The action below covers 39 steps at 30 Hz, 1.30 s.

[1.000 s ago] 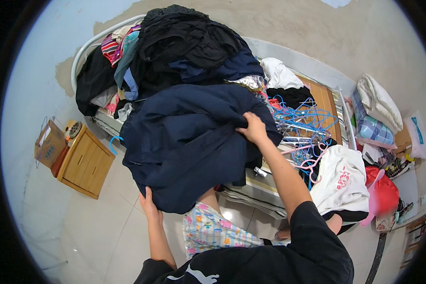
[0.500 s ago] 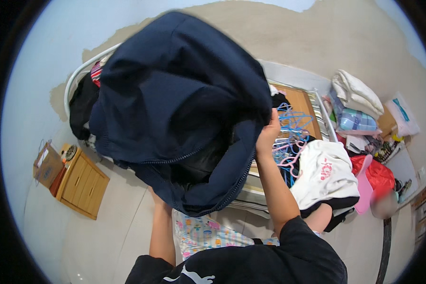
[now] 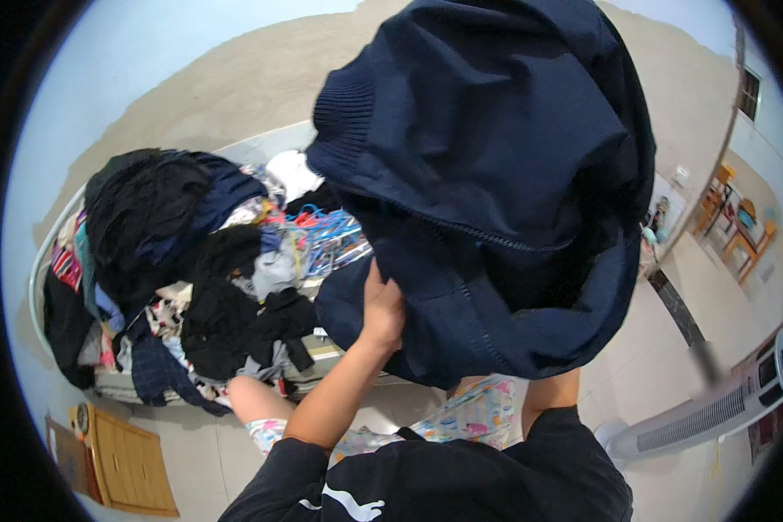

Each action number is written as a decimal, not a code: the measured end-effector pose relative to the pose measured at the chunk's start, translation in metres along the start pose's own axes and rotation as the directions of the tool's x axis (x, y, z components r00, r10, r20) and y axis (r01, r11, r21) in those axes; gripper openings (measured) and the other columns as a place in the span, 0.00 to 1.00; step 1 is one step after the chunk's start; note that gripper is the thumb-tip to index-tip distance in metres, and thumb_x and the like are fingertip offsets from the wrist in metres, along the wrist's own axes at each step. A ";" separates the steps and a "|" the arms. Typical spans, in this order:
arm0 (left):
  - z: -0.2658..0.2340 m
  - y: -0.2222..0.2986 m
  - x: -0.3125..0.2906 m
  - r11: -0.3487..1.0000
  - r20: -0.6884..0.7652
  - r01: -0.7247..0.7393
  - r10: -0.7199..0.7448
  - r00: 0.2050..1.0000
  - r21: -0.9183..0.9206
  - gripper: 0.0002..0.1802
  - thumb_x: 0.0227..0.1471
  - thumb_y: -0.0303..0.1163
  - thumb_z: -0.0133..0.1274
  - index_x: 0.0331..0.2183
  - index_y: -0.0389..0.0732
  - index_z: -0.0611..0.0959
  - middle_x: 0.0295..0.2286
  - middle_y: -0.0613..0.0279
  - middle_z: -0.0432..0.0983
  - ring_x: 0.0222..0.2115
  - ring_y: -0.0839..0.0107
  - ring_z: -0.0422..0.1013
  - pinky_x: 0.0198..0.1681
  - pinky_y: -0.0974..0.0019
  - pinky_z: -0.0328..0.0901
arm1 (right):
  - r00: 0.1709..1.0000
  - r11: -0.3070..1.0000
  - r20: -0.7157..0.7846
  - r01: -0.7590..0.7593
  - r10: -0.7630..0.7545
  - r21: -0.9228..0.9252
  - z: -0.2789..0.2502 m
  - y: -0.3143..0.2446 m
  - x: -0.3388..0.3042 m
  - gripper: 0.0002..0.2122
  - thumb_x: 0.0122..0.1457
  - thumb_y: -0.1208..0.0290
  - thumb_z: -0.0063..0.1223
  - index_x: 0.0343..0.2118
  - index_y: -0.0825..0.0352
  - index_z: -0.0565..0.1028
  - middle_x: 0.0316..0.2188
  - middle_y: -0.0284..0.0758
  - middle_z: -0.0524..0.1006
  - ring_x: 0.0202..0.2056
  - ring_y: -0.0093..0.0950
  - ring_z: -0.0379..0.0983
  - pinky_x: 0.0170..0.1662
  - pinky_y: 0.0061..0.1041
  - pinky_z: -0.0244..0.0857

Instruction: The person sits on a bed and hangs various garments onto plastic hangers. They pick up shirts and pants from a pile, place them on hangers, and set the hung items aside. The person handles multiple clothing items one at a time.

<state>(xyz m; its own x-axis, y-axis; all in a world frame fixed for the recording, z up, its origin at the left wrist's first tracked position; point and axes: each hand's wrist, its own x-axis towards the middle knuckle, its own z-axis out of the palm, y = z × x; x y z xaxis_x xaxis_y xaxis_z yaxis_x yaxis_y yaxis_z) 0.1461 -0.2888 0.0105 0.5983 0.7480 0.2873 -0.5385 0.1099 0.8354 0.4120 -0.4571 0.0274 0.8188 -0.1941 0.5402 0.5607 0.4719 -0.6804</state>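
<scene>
A dark navy jacket [image 3: 496, 130] with a zip and a ribbed cuff hangs bunched in front of me, large in the view. My left hand [image 3: 383, 304] grips its left lower edge, thumb on the near side of the fabric. Behind the jacket's lower right part, my right hand is hidden; only the right forearm [image 3: 552, 391] shows. To the left of the jacket lies a bed heaped with clothes, among them a black garment [image 3: 148, 209] and another black one [image 3: 222, 304].
Several blue hangers [image 3: 335, 235] lie on the bed beside the clothes pile. At the lower left stands a wooden cabinet [image 3: 130, 461]. A white tower fan [image 3: 696, 422] is on my right. Wooden chairs [image 3: 748, 235] stand farther off at the right.
The jacket has swung from left to right across the view, and the view has shifted. My left hand now shows at its left edge; the right hand, visible before, is now behind the fabric.
</scene>
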 end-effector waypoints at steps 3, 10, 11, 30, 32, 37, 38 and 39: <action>0.043 -0.026 0.013 0.982 0.076 0.107 -0.095 0.993 -0.158 0.24 0.66 0.41 0.39 0.58 0.39 0.68 0.53 0.55 0.71 0.51 0.60 0.70 0.56 0.58 0.64 | 0.965 0.922 -0.002 0.248 -0.260 -0.296 -0.023 -0.023 0.064 0.15 0.59 0.66 0.56 0.46 0.68 0.73 0.38 0.37 0.80 0.37 0.37 0.76 0.43 0.31 0.69; 0.026 -0.117 0.065 0.954 -0.102 0.196 -0.223 0.970 -0.226 0.27 0.66 0.39 0.46 0.61 0.37 0.64 0.56 0.55 0.67 0.52 0.60 0.67 0.56 0.58 0.63 | 0.893 0.396 0.177 0.352 -0.414 -0.848 0.004 0.066 0.156 0.17 0.51 0.70 0.63 0.43 0.61 0.72 0.36 0.49 0.79 0.38 0.52 0.76 0.40 0.45 0.68; 0.001 -0.152 0.078 0.975 -0.178 0.161 -0.188 0.966 -0.154 0.27 0.66 0.38 0.46 0.60 0.37 0.64 0.55 0.54 0.68 0.51 0.60 0.68 0.56 0.58 0.63 | 0.893 0.403 0.288 0.418 -0.345 -0.814 0.007 0.094 0.154 0.16 0.52 0.70 0.60 0.43 0.62 0.71 0.36 0.49 0.79 0.38 0.52 0.76 0.40 0.47 0.68; -0.075 -0.220 0.067 0.899 -0.440 0.366 -0.437 0.784 -0.240 0.21 0.66 0.35 0.45 0.57 0.38 0.68 0.50 0.50 0.71 0.47 0.55 0.72 0.50 0.52 0.71 | 0.900 0.813 0.129 -0.304 0.416 -0.497 -0.078 0.105 -0.271 0.18 0.53 0.81 0.54 0.47 0.70 0.66 0.47 0.40 0.68 0.49 0.32 0.66 0.56 0.30 0.61; -0.081 -0.218 0.072 0.903 -0.399 0.364 -0.427 0.811 -0.227 0.22 0.66 0.35 0.45 0.58 0.39 0.67 0.52 0.50 0.70 0.49 0.55 0.71 0.51 0.51 0.71 | 0.802 0.693 -0.039 -0.538 0.596 -0.480 -0.087 0.109 -0.282 0.21 0.51 0.78 0.56 0.49 0.73 0.66 0.45 0.40 0.68 0.49 0.31 0.66 0.55 0.28 0.61; -0.086 -0.206 0.089 0.926 -0.372 0.302 -0.369 0.851 -0.226 0.22 0.66 0.34 0.44 0.59 0.41 0.66 0.52 0.50 0.69 0.49 0.54 0.71 0.51 0.47 0.71 | 0.454 0.483 0.170 -0.848 0.875 -0.217 -0.077 0.098 -0.279 0.32 0.47 0.73 0.65 0.54 0.76 0.63 0.53 0.43 0.68 0.50 0.36 0.69 0.56 0.32 0.63; -0.085 -0.204 0.094 0.929 -0.359 0.295 -0.360 0.861 -0.223 0.22 0.66 0.34 0.44 0.59 0.41 0.66 0.52 0.50 0.70 0.49 0.54 0.71 0.50 0.47 0.71 | 0.396 0.439 0.240 -0.883 0.886 -0.165 -0.069 0.093 -0.285 0.33 0.47 0.71 0.68 0.55 0.74 0.63 0.52 0.42 0.69 0.50 0.37 0.69 0.57 0.35 0.62; -0.085 -0.203 0.098 0.922 -0.359 0.310 -0.378 0.854 -0.232 0.22 0.66 0.34 0.45 0.58 0.40 0.67 0.51 0.50 0.71 0.48 0.54 0.72 0.50 0.47 0.71 | 0.320 0.358 0.175 -0.891 0.931 -0.279 -0.063 0.092 -0.290 0.33 0.47 0.70 0.69 0.55 0.73 0.64 0.51 0.40 0.70 0.49 0.37 0.69 0.54 0.37 0.65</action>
<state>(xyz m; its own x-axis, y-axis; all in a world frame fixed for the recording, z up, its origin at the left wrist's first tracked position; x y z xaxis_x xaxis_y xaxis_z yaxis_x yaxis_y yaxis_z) 0.2632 -0.1824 -0.1707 0.5013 0.8318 -0.2385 -0.4485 0.4855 0.7504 0.2339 -0.4117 -0.2236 0.7625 0.5277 -0.3744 -0.4946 0.1023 -0.8631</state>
